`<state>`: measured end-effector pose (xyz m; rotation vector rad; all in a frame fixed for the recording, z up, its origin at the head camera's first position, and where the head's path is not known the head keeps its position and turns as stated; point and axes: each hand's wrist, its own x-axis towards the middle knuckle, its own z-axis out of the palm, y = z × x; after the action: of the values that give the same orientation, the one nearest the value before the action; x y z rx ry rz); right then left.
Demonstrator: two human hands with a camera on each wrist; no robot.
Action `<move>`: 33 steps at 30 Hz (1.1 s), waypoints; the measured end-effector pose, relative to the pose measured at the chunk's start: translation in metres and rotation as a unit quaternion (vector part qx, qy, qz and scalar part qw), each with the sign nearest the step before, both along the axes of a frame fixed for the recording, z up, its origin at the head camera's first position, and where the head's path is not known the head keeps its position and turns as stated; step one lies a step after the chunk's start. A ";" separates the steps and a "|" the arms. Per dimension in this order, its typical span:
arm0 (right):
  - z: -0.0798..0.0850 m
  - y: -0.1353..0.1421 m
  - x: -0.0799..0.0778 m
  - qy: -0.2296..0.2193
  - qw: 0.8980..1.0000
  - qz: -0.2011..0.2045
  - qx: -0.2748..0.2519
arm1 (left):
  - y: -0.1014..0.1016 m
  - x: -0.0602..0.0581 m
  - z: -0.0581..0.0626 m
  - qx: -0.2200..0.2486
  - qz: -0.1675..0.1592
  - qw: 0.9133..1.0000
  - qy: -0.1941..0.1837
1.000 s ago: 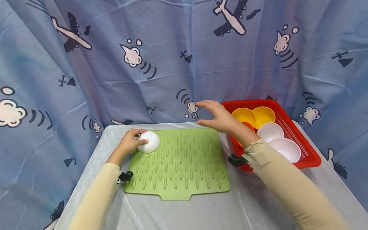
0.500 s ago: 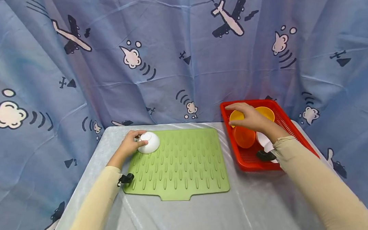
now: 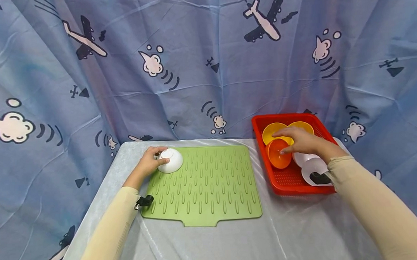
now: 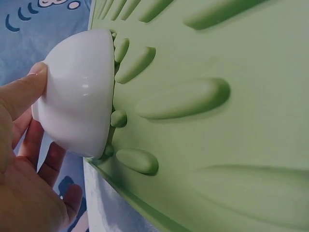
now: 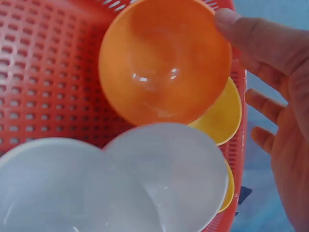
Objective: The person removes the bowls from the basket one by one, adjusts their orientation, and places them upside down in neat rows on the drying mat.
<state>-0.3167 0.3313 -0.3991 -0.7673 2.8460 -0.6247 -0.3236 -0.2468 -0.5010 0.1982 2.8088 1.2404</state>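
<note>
Left hand [image 3: 148, 163] grips white bowl [image 3: 174, 162], inverted on green mat [image 3: 211, 184], so one looks placed; right hand [image 3: 302, 140] loose at orange bowl [image 3: 278, 158], apparently ungripped, with that, two yellow bowls [image 3: 270, 132] and two other white bowls [image 3: 310, 169] left in red basket [image 3: 295, 190].

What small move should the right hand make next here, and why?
Probably pinch the orange bowl at its rim: the right hand has its thumb overlapping that rim, though a firm grip can't be made out. The bowl sits in the red basket; the left hand holds an upturned white bowl on the green mat.
</note>
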 end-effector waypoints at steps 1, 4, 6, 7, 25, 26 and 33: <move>-0.002 0.001 0.000 -0.010 1.000 -0.003 0.003 | 0.000 0.000 0.000 0.000 0.000 1.000 0.001; -0.008 0.004 0.001 -0.034 0.999 -0.012 0.005 | 0.000 0.000 -0.001 -0.002 0.001 1.000 0.003; -0.011 0.006 0.001 -0.044 0.999 -0.013 0.006 | 0.000 0.000 -0.001 -0.002 0.001 1.000 0.003; -0.012 0.007 0.001 -0.048 0.999 -0.013 0.009 | 0.000 0.000 -0.001 -0.001 0.002 1.000 0.003; -0.041 0.008 -0.014 -0.062 0.992 -0.009 0.111 | 0.001 0.000 0.001 0.009 0.002 1.000 0.000; -0.042 0.008 -0.016 -0.059 0.991 -0.009 0.116 | 0.001 0.000 0.001 0.009 0.001 1.000 0.001; -0.043 0.006 -0.017 -0.033 0.993 -0.022 0.109 | 0.000 0.000 0.002 0.012 0.005 1.000 0.002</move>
<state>-0.3336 0.3370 -0.4418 -0.6365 2.8161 -0.3301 -0.3238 -0.2464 -0.4995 0.1885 2.8034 1.2788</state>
